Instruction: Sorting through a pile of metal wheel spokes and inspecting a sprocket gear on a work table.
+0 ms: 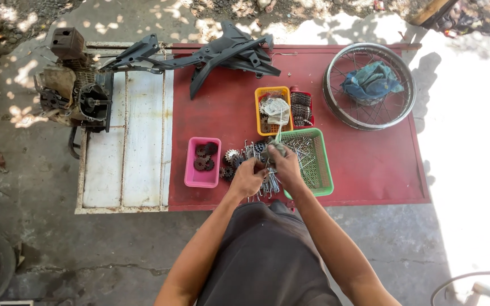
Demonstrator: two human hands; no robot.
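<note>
1. Left hand (247,178) and right hand (284,161) both pinch spokes (269,182), bundle right beneath the grip.
2. Beside the grip: gears (232,158) left, green basket (321,164) right.
3. Three baskets total: green, pink (201,178), yellow (262,113); one wheel rim (368,86) beyond.

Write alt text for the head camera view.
Seen from above, a person's left hand and right hand grip a bundle of metal spokes over a red panel, beside a green basket of more spokes. Nearby sit a pink tray of gears, a spoked wheel rim and an engine.
</note>
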